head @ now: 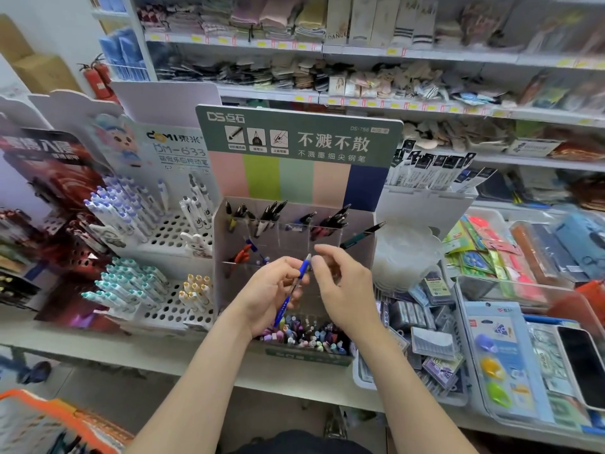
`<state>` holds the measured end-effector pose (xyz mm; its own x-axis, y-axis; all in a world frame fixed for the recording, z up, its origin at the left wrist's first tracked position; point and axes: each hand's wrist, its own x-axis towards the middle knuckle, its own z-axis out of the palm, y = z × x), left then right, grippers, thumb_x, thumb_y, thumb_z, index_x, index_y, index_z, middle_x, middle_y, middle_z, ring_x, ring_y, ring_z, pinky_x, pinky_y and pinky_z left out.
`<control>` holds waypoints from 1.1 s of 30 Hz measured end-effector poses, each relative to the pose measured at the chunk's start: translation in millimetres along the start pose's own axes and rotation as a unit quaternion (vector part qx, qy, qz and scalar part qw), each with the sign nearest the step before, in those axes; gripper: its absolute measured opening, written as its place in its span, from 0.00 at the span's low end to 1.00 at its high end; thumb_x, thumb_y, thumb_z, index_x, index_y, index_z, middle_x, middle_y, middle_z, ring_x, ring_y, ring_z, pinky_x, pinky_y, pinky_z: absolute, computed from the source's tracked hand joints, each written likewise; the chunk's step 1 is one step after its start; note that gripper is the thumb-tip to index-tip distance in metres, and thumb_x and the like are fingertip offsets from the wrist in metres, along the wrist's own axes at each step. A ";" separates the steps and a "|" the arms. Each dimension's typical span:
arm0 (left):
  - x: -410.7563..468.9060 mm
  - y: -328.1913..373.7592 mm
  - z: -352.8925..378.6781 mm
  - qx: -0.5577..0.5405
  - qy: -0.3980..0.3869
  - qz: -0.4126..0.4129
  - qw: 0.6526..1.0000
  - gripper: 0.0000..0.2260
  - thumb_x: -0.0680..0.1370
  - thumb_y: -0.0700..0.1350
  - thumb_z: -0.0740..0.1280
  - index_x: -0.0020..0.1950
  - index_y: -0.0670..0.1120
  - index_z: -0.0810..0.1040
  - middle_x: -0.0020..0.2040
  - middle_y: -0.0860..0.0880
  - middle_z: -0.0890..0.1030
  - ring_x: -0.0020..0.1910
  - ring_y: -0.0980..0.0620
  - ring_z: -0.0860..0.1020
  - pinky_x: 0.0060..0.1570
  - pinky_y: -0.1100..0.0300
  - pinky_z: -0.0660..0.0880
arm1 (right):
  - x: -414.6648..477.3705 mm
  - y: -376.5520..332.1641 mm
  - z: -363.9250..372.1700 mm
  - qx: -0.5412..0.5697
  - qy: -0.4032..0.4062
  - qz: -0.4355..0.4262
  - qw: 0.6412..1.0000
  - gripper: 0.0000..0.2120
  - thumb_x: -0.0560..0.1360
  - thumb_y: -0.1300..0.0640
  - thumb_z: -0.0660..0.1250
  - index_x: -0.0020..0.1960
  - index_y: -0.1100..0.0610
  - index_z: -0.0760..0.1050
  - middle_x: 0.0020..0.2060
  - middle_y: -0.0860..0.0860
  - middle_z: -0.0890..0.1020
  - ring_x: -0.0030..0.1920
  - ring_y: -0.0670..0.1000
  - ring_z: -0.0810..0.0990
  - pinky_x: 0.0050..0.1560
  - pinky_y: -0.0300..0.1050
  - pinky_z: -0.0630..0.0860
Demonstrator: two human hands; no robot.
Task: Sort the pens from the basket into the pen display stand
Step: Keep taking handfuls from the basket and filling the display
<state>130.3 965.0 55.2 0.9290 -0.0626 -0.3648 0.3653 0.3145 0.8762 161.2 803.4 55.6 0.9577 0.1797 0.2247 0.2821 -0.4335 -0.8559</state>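
Observation:
My left hand (271,290) grips a blue pen (293,290) in front of the pen display stand (294,178), the pen's pale tip pointing up. My right hand (340,283) hovers just right of the tip with its fingers loosely curled, holding nothing that I can see. The stand has clear compartments: several black pens (271,213) lean in the top row, a red pen (242,255) lies in the middle left, and many coloured pens (307,335) fill the bottom row. An orange-rimmed basket (49,411) is at the bottom left corner.
White perforated pen racks (170,231) stand left of the stand. A dark green pen (361,236) sticks out at its right side. Packaged stationery (501,358) and a phone (582,365) lie to the right. Store shelves (360,54) fill the background.

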 end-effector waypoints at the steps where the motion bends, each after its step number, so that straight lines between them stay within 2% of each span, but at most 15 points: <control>1: -1.6 -0.3 -1.5 0.011 -0.001 0.005 1.000 0.10 0.82 0.37 0.58 0.52 0.44 0.79 0.42 0.48 0.79 0.34 0.53 0.72 0.33 0.59 0.68 | 0.8 -6.6 2.7 0.022 -0.023 0.008 0.999 0.09 0.83 0.54 0.70 0.62 0.51 0.84 0.44 0.42 0.87 0.48 0.43 0.84 0.50 0.33 0.75; 3: -3.5 -1.2 -6.2 0.020 0.007 0.016 1.000 0.11 0.83 0.37 0.59 0.51 0.44 0.81 0.41 0.47 0.79 0.34 0.53 0.73 0.34 0.58 0.69 | 2.8 -12.6 8.4 0.022 -0.033 0.004 0.999 0.06 0.82 0.55 0.72 0.57 0.51 0.86 0.40 0.42 0.87 0.44 0.42 0.84 0.46 0.31 0.74; 5: -5.5 -1.9 -11.4 0.017 0.020 0.021 0.999 0.11 0.83 0.37 0.59 0.52 0.43 0.81 0.41 0.46 0.79 0.35 0.52 0.74 0.34 0.58 0.70 | 8.3 -16.4 10.6 0.005 -0.063 0.010 0.998 0.04 0.81 0.55 0.72 0.53 0.50 0.86 0.38 0.42 0.86 0.43 0.41 0.83 0.47 0.33 0.75; 7: -8.1 -2.1 -14.5 -0.001 0.039 0.018 0.999 0.10 0.84 0.38 0.60 0.53 0.41 0.81 0.41 0.45 0.79 0.36 0.51 0.76 0.36 0.57 0.73 | 17.2 -21.9 11.7 -0.034 -0.130 0.006 0.991 0.04 0.82 0.52 0.71 0.52 0.47 0.85 0.40 0.42 0.86 0.45 0.41 0.83 0.51 0.39 0.77; 9: -10.3 -2.4 -18.3 -0.050 0.066 0.019 0.996 0.11 0.84 0.40 0.60 0.54 0.40 0.82 0.43 0.43 0.82 0.40 0.49 0.80 0.44 0.54 0.78 | 24.9 -29.3 14.8 -0.063 -0.168 -0.010 0.984 0.05 0.84 0.53 0.68 0.54 0.47 0.84 0.45 0.42 0.85 0.49 0.44 0.82 0.55 0.44 0.79; 12: -12.3 -1.5 -28.7 -0.076 0.118 0.042 0.989 0.15 0.86 0.40 0.57 0.61 0.38 0.83 0.53 0.38 0.86 0.52 0.44 0.85 0.59 0.45 0.80 | 29.7 -43.1 24.2 -0.027 -0.091 -0.047 0.994 0.06 0.86 0.58 0.65 0.57 0.51 0.80 0.46 0.45 0.85 0.48 0.46 0.83 0.51 0.43 0.79; 15: -14.7 0.3 -42.2 -0.042 0.183 0.048 0.981 0.16 0.86 0.39 0.56 0.62 0.41 0.83 0.59 0.36 0.84 0.55 0.42 0.84 0.59 0.44 0.80 | 30.8 -53.5 32.8 0.047 0.063 -0.101 0.992 0.06 0.87 0.60 0.62 0.59 0.54 0.77 0.45 0.47 0.83 0.43 0.49 0.83 0.45 0.42 0.79; 17: -17.1 -1.7 -50.0 -0.017 0.203 0.045 0.978 0.17 0.86 0.38 0.56 0.63 0.43 0.83 0.62 0.38 0.83 0.57 0.42 0.83 0.60 0.44 0.79 | 35.1 -50.8 40.0 0.032 0.114 -0.143 0.983 0.07 0.87 0.61 0.62 0.61 0.57 0.78 0.48 0.50 0.82 0.46 0.50 0.82 0.48 0.43 0.79; 19: -18.8 -6.2 -56.3 0.007 0.209 0.051 0.977 0.18 0.86 0.37 0.55 0.65 0.46 0.82 0.66 0.43 0.81 0.61 0.42 0.82 0.60 0.45 0.79 | 41.5 -43.7 48.2 -0.006 0.084 -0.158 0.984 0.08 0.86 0.62 0.63 0.62 0.59 0.79 0.52 0.51 0.81 0.50 0.49 0.80 0.53 0.44 0.78; 22: -21.7 -10.5 -61.0 0.025 0.211 0.061 0.975 0.19 0.86 0.37 0.54 0.68 0.49 0.80 0.69 0.47 0.79 0.64 0.41 0.81 0.56 0.48 0.79 | 46.2 -30.0 61.4 -0.077 -0.046 -0.126 0.988 0.09 0.85 0.61 0.66 0.62 0.56 0.82 0.55 0.51 0.83 0.54 0.50 0.81 0.60 0.50 0.79; 24: -23.5 -10.7 -62.6 0.036 0.210 0.062 0.975 0.19 0.86 0.37 0.54 0.69 0.50 0.80 0.69 0.48 0.79 0.64 0.43 0.81 0.57 0.47 0.79 | 45.1 -23.8 67.4 -0.134 -0.107 -0.126 0.977 0.11 0.84 0.60 0.66 0.63 0.54 0.83 0.57 0.51 0.86 0.58 0.53 0.82 0.63 0.55 0.78; 26: -25.7 -10.4 -64.0 0.041 0.209 0.062 0.975 0.20 0.86 0.37 0.54 0.68 0.51 0.80 0.69 0.49 0.79 0.64 0.44 0.81 0.59 0.47 0.79 | 41.0 -23.0 71.0 -0.185 -0.134 -0.121 0.966 0.14 0.84 0.58 0.64 0.66 0.52 0.83 0.60 0.51 0.86 0.62 0.56 0.81 0.65 0.58 0.76; 28: -28.6 -9.9 -64.2 0.045 0.209 0.064 0.975 0.20 0.86 0.37 0.53 0.68 0.51 0.81 0.68 0.51 0.80 0.63 0.45 0.82 0.60 0.47 0.79 | 37.6 -24.2 73.9 -0.212 -0.132 -0.117 0.961 0.17 0.84 0.57 0.63 0.70 0.52 0.80 0.64 0.51 0.85 0.66 0.58 0.78 0.67 0.58 0.73; 30: -32.0 -10.0 -65.3 0.050 0.215 0.060 0.973 0.20 0.87 0.37 0.53 0.67 0.50 0.81 0.67 0.51 0.81 0.62 0.44 0.82 0.59 0.48 0.79 | 31.8 -27.8 74.9 -0.205 -0.090 -0.143 0.964 0.20 0.80 0.61 0.63 0.70 0.53 0.79 0.65 0.51 0.83 0.66 0.58 0.76 0.66 0.59 0.73; 33: -35.9 -13.1 -70.3 0.060 0.241 0.051 0.967 0.19 0.86 0.37 0.53 0.64 0.47 0.83 0.60 0.46 0.85 0.57 0.43 0.85 0.57 0.45 0.80 | 19.9 -33.1 77.8 -0.143 -0.039 -0.216 0.965 0.16 0.73 0.63 0.60 0.54 0.55 0.83 0.51 0.51 0.84 0.54 0.56 0.78 0.55 0.55 0.75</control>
<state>87.9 1029.6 34.7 0.8360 0.4204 -0.3528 0.3035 0.1815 0.9354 166.5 890.1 52.1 0.7428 0.4601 0.4863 0.6693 -0.5266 -0.5242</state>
